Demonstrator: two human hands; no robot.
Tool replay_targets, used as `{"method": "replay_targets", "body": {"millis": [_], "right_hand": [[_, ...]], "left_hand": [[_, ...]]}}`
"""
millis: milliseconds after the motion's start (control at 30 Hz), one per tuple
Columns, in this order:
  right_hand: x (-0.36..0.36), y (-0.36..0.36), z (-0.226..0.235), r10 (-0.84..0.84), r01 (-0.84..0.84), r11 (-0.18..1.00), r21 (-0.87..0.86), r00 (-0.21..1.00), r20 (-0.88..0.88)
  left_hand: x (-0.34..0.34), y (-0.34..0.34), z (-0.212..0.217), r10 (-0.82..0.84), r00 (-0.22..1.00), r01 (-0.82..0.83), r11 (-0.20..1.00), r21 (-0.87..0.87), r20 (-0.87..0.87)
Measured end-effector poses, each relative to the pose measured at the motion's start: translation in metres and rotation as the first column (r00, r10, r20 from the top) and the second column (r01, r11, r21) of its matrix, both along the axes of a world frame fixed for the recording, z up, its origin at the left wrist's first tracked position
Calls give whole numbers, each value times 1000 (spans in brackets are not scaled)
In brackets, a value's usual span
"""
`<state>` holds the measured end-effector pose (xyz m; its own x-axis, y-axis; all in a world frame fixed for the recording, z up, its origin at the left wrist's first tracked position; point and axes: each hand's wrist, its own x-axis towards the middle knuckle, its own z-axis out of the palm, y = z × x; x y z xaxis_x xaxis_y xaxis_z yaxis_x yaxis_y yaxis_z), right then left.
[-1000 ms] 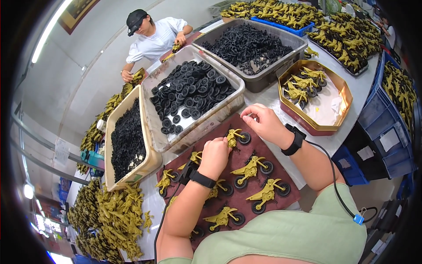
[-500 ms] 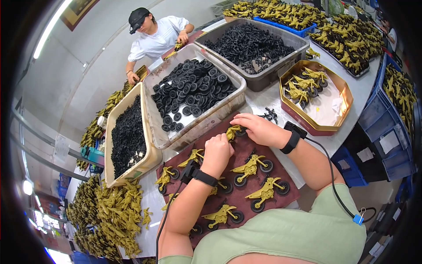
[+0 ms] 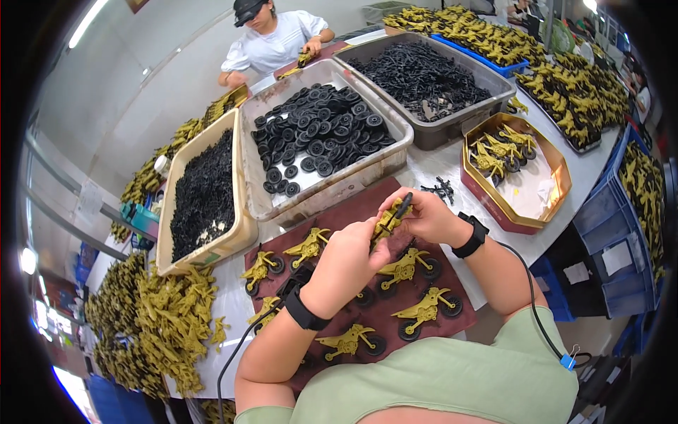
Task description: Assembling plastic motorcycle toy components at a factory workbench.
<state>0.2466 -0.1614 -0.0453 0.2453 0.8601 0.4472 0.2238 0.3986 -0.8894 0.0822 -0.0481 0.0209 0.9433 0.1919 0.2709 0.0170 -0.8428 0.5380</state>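
Note:
My left hand (image 3: 349, 258) and my right hand (image 3: 422, 214) are raised together over a dark red mat (image 3: 353, 212), both gripping one olive-yellow toy motorcycle body (image 3: 385, 225). A black wheel (image 3: 404, 205) sits at its upper end under my right fingers. Several finished toy motorcycles (image 3: 413, 267) with black wheels lie on the mat below my hands. A few loose black parts (image 3: 439, 189) lie just beyond the mat.
A clear bin of black wheels (image 3: 321, 138), a tan bin of small black parts (image 3: 205, 191) and a grey bin of black parts (image 3: 424, 78) stand ahead. A gold octagonal tin (image 3: 519, 173) holds motorcycles at right. Olive bodies are piled at left (image 3: 159, 321). A person (image 3: 275, 39) works opposite.
My hands have lifted a motorcycle body off the mat's far edge and drawn it closer together. The head camera has tipped, shifting the bins.

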Motion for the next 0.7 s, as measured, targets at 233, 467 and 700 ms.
{"method": "replay_targets", "body": {"millis": [233, 467, 700], "right_hand": [[-9, 3, -2, 54, -61, 997, -40, 985, -161], [-10, 5, -4, 3, -13, 998, -62, 988, -153], [-8, 3, -6, -17, 2, 995, -95, 988, -156]], "left_hand": [[-14, -4, -7, 51, 982, -82, 982, 169, 182], [-10, -4, -10, 91, 975, -132, 971, 197, 205], [-7, -3, -15, 88, 963, -138, 973, 186, 255]]}}
